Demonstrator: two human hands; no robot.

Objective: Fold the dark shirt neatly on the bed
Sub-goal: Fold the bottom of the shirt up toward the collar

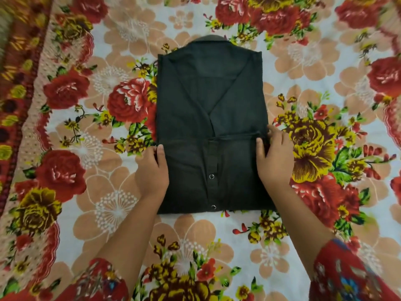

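The dark shirt (pixel 208 118) lies flat on the floral bed sheet (pixel 303 61), folded into a tall rectangle with its collar at the far end and two snap buttons near the close end. My left hand (pixel 153 170) grips the shirt's left edge about two thirds of the way down, thumb on top of the cloth. On the opposite side my right hand (pixel 272 157) holds the right edge at the same level, thumb on top and fingers wrapped around the side.
The sheet, printed with red and yellow roses, covers the whole bed around the shirt. A dark red patterned border (pixel 15 105) runs down the left side. My floral sleeves (pixel 347 276) show at the bottom corners.
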